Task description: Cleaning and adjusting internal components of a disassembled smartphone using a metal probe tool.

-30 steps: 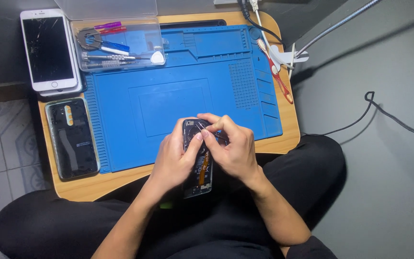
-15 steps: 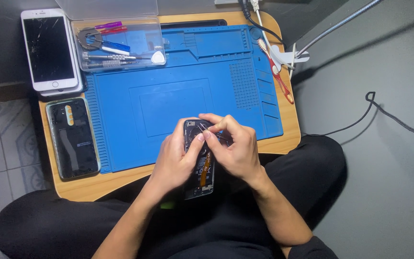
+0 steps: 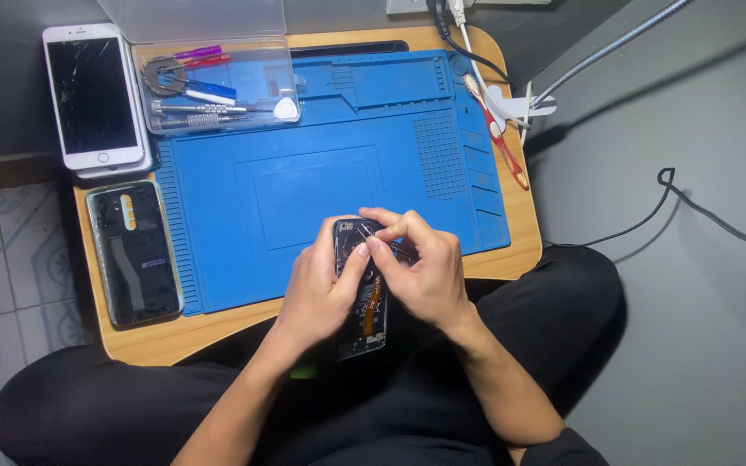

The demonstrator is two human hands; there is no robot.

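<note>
Left hand (image 3: 321,289) fingers clasp opened phone (image 3: 362,293) over blue mat (image 3: 304,173); right hand (image 3: 425,272) fingers pinch tweezers (image 3: 367,233) at its top.

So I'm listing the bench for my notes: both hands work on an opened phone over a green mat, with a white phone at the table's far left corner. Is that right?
Not quite: the mat is blue, not green, as the head view shows. The rest holds: the left hand and right hand work on the opened phone, and the white phone lies at the table's far left corner.
</note>
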